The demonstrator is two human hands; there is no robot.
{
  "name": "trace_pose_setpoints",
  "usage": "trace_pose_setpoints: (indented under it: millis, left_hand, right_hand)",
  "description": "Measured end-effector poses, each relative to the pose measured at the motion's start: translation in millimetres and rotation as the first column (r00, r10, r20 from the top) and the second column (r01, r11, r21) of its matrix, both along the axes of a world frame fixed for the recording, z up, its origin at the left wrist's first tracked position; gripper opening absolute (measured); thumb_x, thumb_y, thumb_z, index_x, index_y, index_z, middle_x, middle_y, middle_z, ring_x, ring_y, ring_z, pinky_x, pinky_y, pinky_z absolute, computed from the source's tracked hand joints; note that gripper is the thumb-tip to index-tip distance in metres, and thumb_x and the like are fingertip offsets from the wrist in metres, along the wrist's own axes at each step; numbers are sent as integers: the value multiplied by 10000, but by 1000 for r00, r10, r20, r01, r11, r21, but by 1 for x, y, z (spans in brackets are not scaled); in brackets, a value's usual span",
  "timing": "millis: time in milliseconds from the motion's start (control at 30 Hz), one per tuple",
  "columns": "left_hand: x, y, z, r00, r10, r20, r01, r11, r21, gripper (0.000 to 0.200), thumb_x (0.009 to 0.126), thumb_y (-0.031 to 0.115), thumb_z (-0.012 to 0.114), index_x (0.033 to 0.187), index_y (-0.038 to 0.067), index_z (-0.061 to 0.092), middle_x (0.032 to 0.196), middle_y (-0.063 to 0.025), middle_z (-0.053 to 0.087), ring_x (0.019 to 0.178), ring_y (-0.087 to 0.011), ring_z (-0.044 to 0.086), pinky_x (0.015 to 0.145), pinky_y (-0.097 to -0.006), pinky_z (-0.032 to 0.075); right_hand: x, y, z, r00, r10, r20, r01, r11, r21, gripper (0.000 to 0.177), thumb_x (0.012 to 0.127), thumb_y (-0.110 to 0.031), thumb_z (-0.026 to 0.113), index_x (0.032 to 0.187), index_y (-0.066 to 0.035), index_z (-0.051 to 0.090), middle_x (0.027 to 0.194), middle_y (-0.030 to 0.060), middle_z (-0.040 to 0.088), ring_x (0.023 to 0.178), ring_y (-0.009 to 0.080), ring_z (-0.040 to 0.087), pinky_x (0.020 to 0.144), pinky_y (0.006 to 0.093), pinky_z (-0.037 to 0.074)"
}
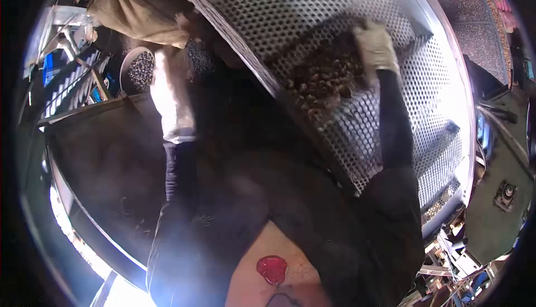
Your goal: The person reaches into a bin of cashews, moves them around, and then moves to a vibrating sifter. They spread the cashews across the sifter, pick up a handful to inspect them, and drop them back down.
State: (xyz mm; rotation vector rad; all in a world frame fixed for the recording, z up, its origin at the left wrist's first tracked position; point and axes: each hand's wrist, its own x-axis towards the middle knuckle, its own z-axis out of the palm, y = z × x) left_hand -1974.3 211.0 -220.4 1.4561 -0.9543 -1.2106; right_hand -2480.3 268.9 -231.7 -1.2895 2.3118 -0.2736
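Note:
On a perforated metal tray (pixel 441 106) lies a heap of brown, lumpy pieces (pixel 326 78). My right hand (pixel 377 47), in a pale glove, is at the heap's right edge; its fingers are blurred, so whether it holds anything cannot be made out. My left hand (pixel 170 89), also in a pale glove and washed out by bright light, is beside a round container (pixel 125 71) of small grey pieces. Its fingers are not clear. Just above it hangs a brown cloth or sack (pixel 131 13).
A raised edge (pixel 229 36) runs along the tray's left side. Another bin (pixel 477 27) of small pieces stands at the upper right. A dark panel (pixel 100 150) is at the left, and a green machine part (pixel 494 217) at the right.

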Motion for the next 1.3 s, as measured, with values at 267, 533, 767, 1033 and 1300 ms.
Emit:
trace_pose_setpoints:
  millis: [267, 533, 767, 1033, 1300]
  left_hand:
    - [-196, -16, 123, 438, -466, 769, 899, 242, -365, 414, 1175, 362, 702, 1440, 64, 815, 1445, -193, 811, 1247, -304, 817, 1128, -393, 631]
    - [-332, 5, 29, -459, -397, 795, 887, -150, 437, 464, 1168, 234, 637, 1612, 101, 614, 1105, -124, 770, 983, -280, 790, 930, -416, 668]
    - [-280, 7, 43, -690, -590, 419, 684, -341, 646, 661, 1194, 177, 531, 1833, 271, 388, 1562, -235, 682, 1393, -381, 728, 1230, -466, 580]
    - [-265, -6, 73, -706, -557, 438, 696, -431, 574, 610, 1252, 193, 401, 1860, 212, 354, 1857, -149, 468, 1666, -339, 525, 1416, -458, 400]
    - [-246, -10, 9, -452, -757, 471, 851, -209, 481, 620, 1257, 294, 412, 1802, 0, 395, 1803, -243, 514, 1676, -371, 499, 1413, -477, 374]
  right_hand:
    - [25, 17, 63, 979, -175, 108, 190, 970, -155, 791, 1173, -547, 668, 1672, 60, 580, 1591, 325, 691, 1492, 464, 674, 1186, 510, 614]
    - [84, 77, -40, 987, -55, 150, 79, 984, -162, 723, 1191, -516, 630, 1663, 31, 589, 1590, 268, 693, 1468, 407, 668, 1209, 474, 585]
    - [173, 118, -69, -106, -227, 968, 427, 869, 251, 666, 1206, -488, 596, 1655, 4, 596, 1589, 218, 694, 1447, 357, 663, 1230, 443, 560]
    - [173, 110, -103, -675, -156, 722, 346, 797, 496, 605, 1224, -457, 558, 1646, -25, 605, 1587, 161, 696, 1423, 301, 657, 1253, 407, 532]
    - [182, 95, -155, -781, 33, 624, 432, 750, 501, 535, 1240, -406, 526, 1634, -53, 608, 1589, 121, 694, 1413, 251, 655, 1269, 383, 515]
